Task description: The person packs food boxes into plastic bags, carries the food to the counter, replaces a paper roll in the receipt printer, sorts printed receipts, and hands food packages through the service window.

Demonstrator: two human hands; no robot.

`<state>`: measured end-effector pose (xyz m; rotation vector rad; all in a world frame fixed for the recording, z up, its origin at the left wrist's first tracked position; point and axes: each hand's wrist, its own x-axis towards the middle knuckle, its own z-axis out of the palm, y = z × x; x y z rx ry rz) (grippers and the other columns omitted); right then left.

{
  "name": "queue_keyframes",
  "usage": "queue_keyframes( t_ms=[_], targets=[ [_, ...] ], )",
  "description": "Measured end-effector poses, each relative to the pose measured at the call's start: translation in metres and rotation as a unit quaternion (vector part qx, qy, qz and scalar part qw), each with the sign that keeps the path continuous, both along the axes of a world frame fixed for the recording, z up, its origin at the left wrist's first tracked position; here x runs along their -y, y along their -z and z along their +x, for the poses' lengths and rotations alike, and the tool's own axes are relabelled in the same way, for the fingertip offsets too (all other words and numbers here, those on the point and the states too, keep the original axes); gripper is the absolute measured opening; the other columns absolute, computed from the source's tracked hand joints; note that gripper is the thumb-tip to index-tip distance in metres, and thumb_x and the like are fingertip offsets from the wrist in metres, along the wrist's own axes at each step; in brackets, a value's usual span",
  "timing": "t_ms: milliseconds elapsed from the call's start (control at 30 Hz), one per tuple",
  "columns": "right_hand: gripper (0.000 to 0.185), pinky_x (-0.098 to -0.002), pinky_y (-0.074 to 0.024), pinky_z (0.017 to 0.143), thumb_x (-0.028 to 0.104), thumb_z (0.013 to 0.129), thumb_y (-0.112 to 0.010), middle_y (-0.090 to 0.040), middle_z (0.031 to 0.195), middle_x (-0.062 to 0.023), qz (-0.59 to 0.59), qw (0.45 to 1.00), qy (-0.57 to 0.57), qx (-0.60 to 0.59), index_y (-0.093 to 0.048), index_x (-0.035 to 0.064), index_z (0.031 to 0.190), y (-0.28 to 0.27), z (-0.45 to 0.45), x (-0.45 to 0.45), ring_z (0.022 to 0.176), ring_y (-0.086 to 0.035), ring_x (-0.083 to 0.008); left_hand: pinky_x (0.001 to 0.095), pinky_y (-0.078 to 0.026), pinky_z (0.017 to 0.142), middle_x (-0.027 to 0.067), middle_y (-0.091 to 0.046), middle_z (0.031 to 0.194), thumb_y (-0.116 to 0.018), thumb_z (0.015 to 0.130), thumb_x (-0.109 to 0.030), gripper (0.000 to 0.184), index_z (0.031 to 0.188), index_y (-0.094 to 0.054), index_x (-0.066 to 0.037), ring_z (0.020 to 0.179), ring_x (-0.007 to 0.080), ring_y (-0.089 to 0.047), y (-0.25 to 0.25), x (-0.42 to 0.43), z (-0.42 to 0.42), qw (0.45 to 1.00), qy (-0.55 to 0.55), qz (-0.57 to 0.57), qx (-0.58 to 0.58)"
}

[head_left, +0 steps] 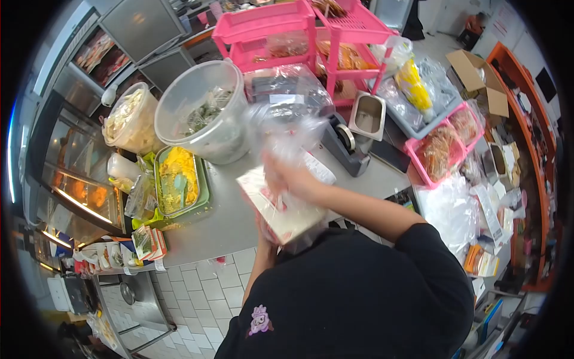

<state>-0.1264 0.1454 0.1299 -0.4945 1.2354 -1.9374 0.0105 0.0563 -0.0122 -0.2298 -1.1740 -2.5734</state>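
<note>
A white box with red markings (pixel 294 220) is held tilted in front of the dark shirt, with clear plastic around part of it. My left hand (pixel 266 232) grips the box from its lower left side, its fingers partly hidden. Above the box, my right hand (pixel 290 178) is blurred by motion and closed on the gathered clear plastic bag (pixel 286 128). Just right of the bag is a grey tape dispenser (pixel 348 148). Behind the bag lies a plastic-wrapped package with a white label (pixel 286 99).
On the metal counter (pixel 224 206) stand a large clear tub (pixel 233 122), a tray of yellow food (pixel 178 179) and a metal container (pixel 368 115). Pink racks (pixel 263 27) rise at the back. Pink baskets (pixel 436 179) hold wrapped food at right.
</note>
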Motion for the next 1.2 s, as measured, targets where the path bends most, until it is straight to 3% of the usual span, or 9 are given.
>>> queue_keyframes(
  t_ms=[100,267,300,333,367,500,667,833,1200],
  targets=[
    [0.038,-0.0266,-0.0350,0.049,0.042,0.095,-0.049,-0.033,0.053,0.0034,-0.029,0.989,0.113,0.092,-0.041,0.0121,0.072,-0.015,-0.016,-0.004,0.047,-0.032,-0.0080,0.0418,-0.045,0.092,0.0137,-0.052,0.122,-0.056,0.087,-0.047,0.066,0.131,-0.039,-0.001,0.110,0.0287,-0.052,-0.019,-0.018,-0.004,0.959,-0.131,0.004,0.250],
    [0.040,-0.0247,-0.0310,0.045,0.043,0.093,-0.051,-0.032,0.053,0.0034,0.009,0.986,0.115,0.122,-0.041,0.0120,0.070,-0.005,-0.023,-0.010,0.046,-0.031,-0.0082,0.0455,-0.030,0.107,0.0170,-0.027,0.145,-0.073,0.071,-0.051,0.098,0.143,-0.021,-0.010,0.131,0.0300,-0.034,0.021,0.009,0.012,0.778,-0.094,-0.600,0.162],
    [0.039,-0.0244,-0.0295,0.044,0.043,0.093,-0.052,-0.032,0.053,0.0032,0.005,0.989,0.121,0.080,-0.045,0.0111,0.071,-0.009,-0.022,-0.013,0.046,-0.031,-0.0081,0.0455,-0.030,0.107,0.0170,-0.027,0.145,-0.073,0.071,-0.051,0.098,0.143,-0.021,-0.010,0.131,0.0300,-0.034,0.016,0.002,0.015,0.777,-0.097,-0.600,0.161],
    [0.039,-0.0244,-0.0295,0.044,0.043,0.093,-0.052,-0.032,0.053,0.0032,0.003,0.990,0.119,0.077,-0.045,0.0111,0.071,-0.010,-0.017,-0.015,0.046,-0.031,-0.0081,0.0468,-0.030,0.107,0.0155,-0.024,0.147,-0.069,0.071,-0.058,0.100,0.144,-0.019,-0.010,0.132,0.0298,-0.032,-0.047,-0.022,0.013,0.958,-0.078,-0.262,0.088],
    [0.039,-0.0250,-0.0312,0.045,0.044,0.092,-0.052,-0.035,0.054,0.0023,0.052,0.994,0.091,-0.028,-0.049,0.0094,0.075,-0.009,-0.008,-0.018,0.046,-0.034,-0.0092,0.0481,-0.029,0.107,0.0140,-0.021,0.149,-0.064,0.072,-0.065,0.103,0.145,-0.016,-0.011,0.133,0.0296,-0.031,-0.080,-0.035,0.012,0.992,-0.045,0.116,0.002],
    [0.041,-0.0290,-0.0409,0.052,0.046,0.092,-0.052,-0.047,0.062,-0.0017,0.192,0.943,-0.045,-0.269,-0.060,0.0061,0.092,-0.020,0.009,-0.032,0.054,-0.047,-0.0131,0.0434,-0.036,0.104,0.0148,-0.017,0.150,-0.052,0.079,-0.067,0.100,0.148,-0.003,-0.014,0.131,0.0309,-0.035,-0.032,-0.009,0.028,0.906,0.045,0.047,0.418],
    [0.046,-0.0305,-0.0441,0.063,0.046,0.090,-0.056,-0.058,0.077,-0.0058,-0.008,0.936,0.217,-0.278,-0.062,0.0007,0.089,0.034,0.014,0.007,0.071,-0.053,-0.0118,0.0367,-0.038,0.099,0.0141,-0.016,0.148,-0.068,0.082,-0.017,0.099,0.148,0.007,-0.016,0.129,0.0242,-0.033,-0.038,-0.028,0.009,0.948,-0.176,-0.208,0.166],
    [0.030,-0.0320,-0.0460,0.065,0.028,0.087,-0.062,-0.062,0.076,-0.0090,0.082,0.978,0.157,-0.111,-0.059,-0.0018,0.088,0.045,0.026,0.033,0.067,-0.056,-0.0215,0.0380,-0.040,0.098,0.0161,-0.014,0.146,-0.075,0.070,0.001,0.125,0.141,0.026,-0.022,0.128,0.0311,-0.034,-0.027,-0.060,0.017,0.927,-0.281,-0.137,0.209],
    [0.030,-0.0446,-0.0466,0.069,0.016,0.064,-0.069,-0.063,0.079,-0.0186,0.032,0.900,-0.150,-0.409,-0.064,0.0077,0.092,0.115,0.060,0.013,0.077,-0.060,-0.0385,0.0399,-0.042,0.095,0.0150,-0.043,0.126,-0.063,0.084,-0.019,0.064,0.134,-0.027,-0.002,0.116,0.0253,-0.047,0.018,-0.018,0.080,0.736,-0.449,-0.382,0.332]
  ],
)
